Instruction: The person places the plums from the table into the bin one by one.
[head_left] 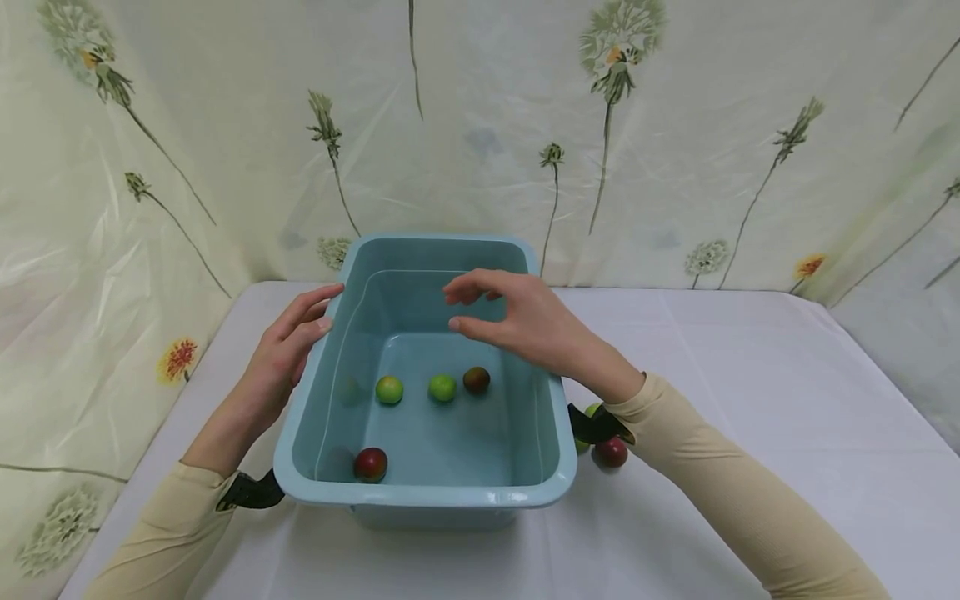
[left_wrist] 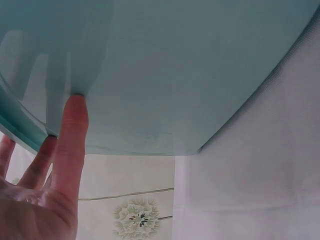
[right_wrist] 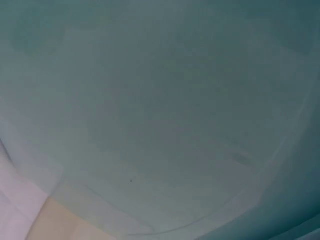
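We log the blue tub (head_left: 425,495) on the worktop (head_left: 712,375), nearer its left edge. Left hand (head_left: 281,348): fingers extended, touching the tub's left side, gripping nothing. Right hand (head_left: 521,312): thumb and fingers parted, empty, above the tub. We judge it light, stiff, smooth; best held beneath both side rims, level, lest the red fruit (head_left: 371,465) roll.

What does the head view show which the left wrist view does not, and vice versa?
Only the head view shows the right hand and the fruits, four inside the tub, others beside it. Only the left wrist view shows the tub's left outer wall, a fingertip against it. Both show the left hand, tub, white cloth and floral backdrop.
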